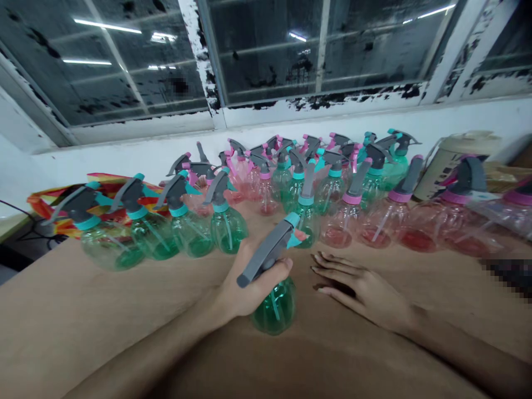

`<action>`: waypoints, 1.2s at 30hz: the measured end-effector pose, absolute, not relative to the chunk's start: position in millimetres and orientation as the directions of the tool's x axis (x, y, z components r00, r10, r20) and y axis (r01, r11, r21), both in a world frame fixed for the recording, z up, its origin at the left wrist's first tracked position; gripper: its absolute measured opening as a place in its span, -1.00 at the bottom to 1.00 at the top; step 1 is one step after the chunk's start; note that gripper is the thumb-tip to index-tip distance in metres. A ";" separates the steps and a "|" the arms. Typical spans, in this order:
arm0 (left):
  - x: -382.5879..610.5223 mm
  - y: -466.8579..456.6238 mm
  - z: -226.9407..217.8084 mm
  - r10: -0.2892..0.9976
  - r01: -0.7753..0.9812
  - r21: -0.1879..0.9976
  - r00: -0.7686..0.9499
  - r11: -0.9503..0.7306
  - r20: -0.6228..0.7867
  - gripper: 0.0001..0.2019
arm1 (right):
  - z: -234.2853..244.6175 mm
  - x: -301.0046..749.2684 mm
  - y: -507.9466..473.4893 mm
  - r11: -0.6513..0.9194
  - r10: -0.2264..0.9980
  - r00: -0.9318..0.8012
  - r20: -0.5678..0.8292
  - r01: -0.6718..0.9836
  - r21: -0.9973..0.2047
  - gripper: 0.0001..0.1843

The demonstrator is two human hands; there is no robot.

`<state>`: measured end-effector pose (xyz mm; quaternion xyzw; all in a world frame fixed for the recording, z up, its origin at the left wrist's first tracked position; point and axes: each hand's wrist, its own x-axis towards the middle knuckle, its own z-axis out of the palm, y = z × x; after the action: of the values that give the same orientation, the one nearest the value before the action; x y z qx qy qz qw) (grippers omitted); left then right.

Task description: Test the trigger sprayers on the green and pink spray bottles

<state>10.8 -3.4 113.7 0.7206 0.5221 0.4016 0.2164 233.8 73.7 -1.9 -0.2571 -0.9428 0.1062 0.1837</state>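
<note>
My left hand [249, 282] is wrapped round the neck of a green spray bottle [274, 307] with a grey trigger head and teal nozzle, standing upright on the brown table [103, 310]. My right hand [357, 285] lies flat on the table just right of that bottle, fingers stretched out and holding nothing. Behind both hands stand several green spray bottles [226, 224] and pink spray bottles [344, 227].
The bottles fill the far side of the table up to a white wall under dark windows. A red and yellow bag [45, 205] lies at the far left. A beige cylindrical container [449, 163] stands at the far right.
</note>
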 end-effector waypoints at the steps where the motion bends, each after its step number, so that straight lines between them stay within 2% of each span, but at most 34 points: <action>1: 10.6 -3.5 112.6 0.930 0.579 0.736 0.128 -0.352 0.344 -0.76 | -1.9 233.8 73.7 0.845 0.524 -0.800 0.293 0.445 -0.296 -0.57; 10: 7.7 -2.3 106.1 0.945 0.581 0.750 0.133 -0.318 0.297 -0.81 | -7.0 234.3 75.5 0.837 0.536 -0.780 0.323 0.441 -0.325 -0.54; 18: 7.2 -3.9 111.6 0.928 0.488 0.790 0.170 -0.371 0.331 -0.71 | -6.2 233.6 75.1 0.836 0.539 -0.778 0.323 0.447 -0.318 -0.51; 22: 4.4 -3.1 110.5 0.941 0.503 0.795 0.169 -0.339 0.295 -0.79 | -6.3 233.4 74.5 0.835 0.542 -0.774 0.329 0.450 -0.318 -0.52; 26: 4.8 -2.4 111.3 0.920 0.521 0.760 0.174 -0.388 0.351 -0.89 | -7.1 233.9 75.0 0.835 0.540 -0.768 0.344 0.438 -0.334 -0.50; 32: 8.0 -2.6 111.1 0.926 0.586 0.726 0.131 -0.360 0.353 -0.78 | -6.0 234.5 75.7 0.828 0.545 -0.766 0.339 0.429 -0.361 -0.49; 36: 8.9 -2.8 108.3 0.938 0.578 0.747 0.117 -0.330 0.325 -0.72 | -6.0 234.8 76.0 0.825 0.550 -0.769 0.327 0.437 -0.358 -0.51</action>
<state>8.9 -2.8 108.3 0.7120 0.5323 0.3979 0.2268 234.8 76.0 -6.0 -0.2650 -0.9311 0.1316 0.2133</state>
